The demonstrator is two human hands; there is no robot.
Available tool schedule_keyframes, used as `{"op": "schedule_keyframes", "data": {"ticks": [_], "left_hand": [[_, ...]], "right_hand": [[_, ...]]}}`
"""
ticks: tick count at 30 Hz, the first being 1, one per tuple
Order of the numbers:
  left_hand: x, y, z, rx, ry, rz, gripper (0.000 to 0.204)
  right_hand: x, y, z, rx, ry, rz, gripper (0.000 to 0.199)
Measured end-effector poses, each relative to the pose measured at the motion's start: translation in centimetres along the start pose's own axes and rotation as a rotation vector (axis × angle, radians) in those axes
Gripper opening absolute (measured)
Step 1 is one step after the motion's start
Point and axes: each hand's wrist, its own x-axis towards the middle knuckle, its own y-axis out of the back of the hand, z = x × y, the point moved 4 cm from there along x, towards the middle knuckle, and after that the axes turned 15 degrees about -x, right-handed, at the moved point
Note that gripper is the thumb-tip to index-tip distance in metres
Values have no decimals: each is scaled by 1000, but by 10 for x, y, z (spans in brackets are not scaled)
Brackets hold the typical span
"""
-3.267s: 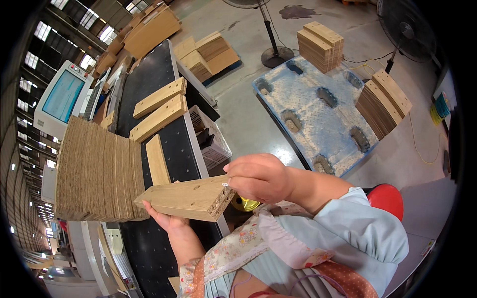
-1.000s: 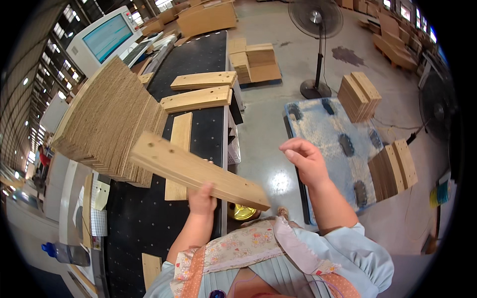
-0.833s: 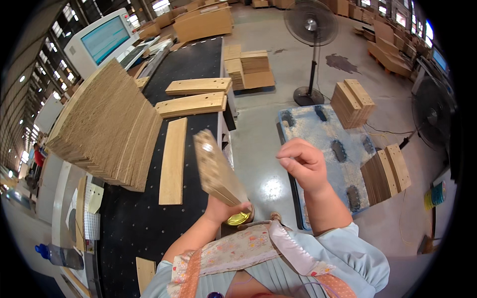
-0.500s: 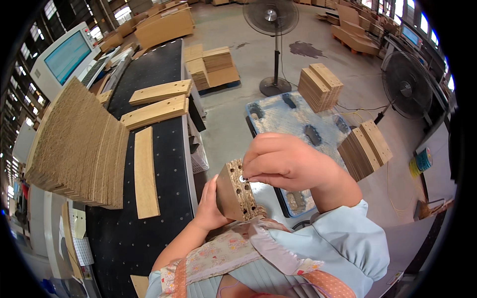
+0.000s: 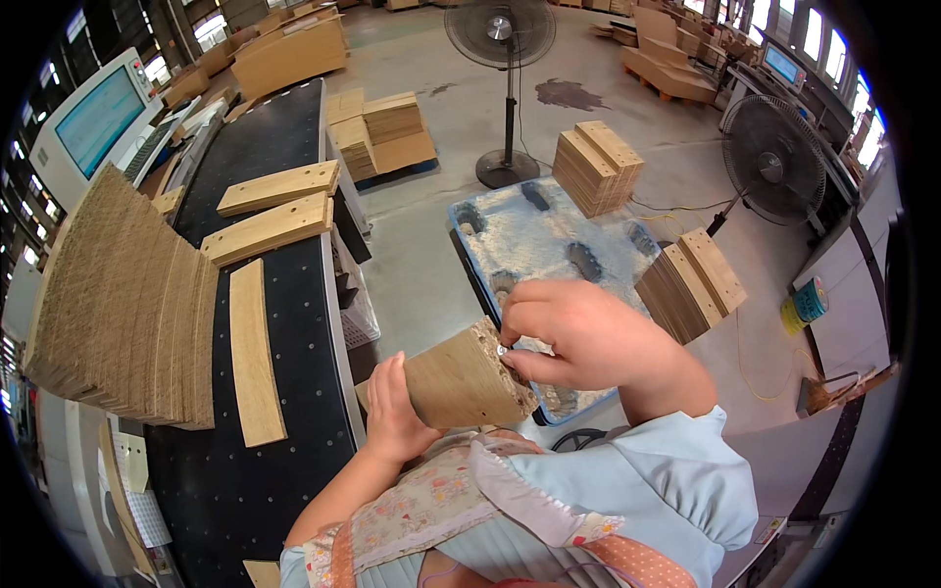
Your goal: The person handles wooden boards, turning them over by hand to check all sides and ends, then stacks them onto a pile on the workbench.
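Note:
My left hand (image 5: 394,416) is wrapped round a short stack of wood-faced particleboard pieces (image 5: 456,380), held tilted in front of my apron. The rough chipboard end of the stack points to the right. At that end, my right hand (image 5: 580,331) pinches a small silvery metal piece (image 5: 502,350) between thumb and fingers, touching or very near the board edge. Its exact kind is too small to tell, and the fingertips partly cover it.
At left, a black worktop (image 5: 284,343) bears a tall particleboard stack (image 5: 127,304), a single strip (image 5: 257,353) and drilled boards (image 5: 270,227). A blue pallet (image 5: 549,245) with board stacks (image 5: 596,171) lies ahead. Two standing fans (image 5: 508,167), (image 5: 772,162) are beyond.
The board stack has turned, so its broad wood face shows more and its drilled end less. My right hand stays pinched at that end. The whole view has shifted slightly.

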Motion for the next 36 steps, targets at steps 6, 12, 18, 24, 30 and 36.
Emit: {"op": "schedule_keyframes", "data": {"ticks": [6,12,18,24,30,36], "left_hand": [[1,-10,0,85,11,25,105],[0,-21,-1,136,-38,48,100],[0,-31,0,207,-62,45,100],[-2,-38,-4,225,-45,37,102],[-4,-36,-8,261,-54,39,91],[-8,-34,-13,243,-54,25,94]], "right_hand": [[-15,-2,4,-17,-107,16,15],[-21,-5,12,-6,-172,-29,16],[-26,-11,26,39,-266,-146,15],[-28,-18,32,46,-308,-171,13],[-27,-23,33,47,-327,-206,13],[-25,-31,29,-21,-315,-175,13]]}}
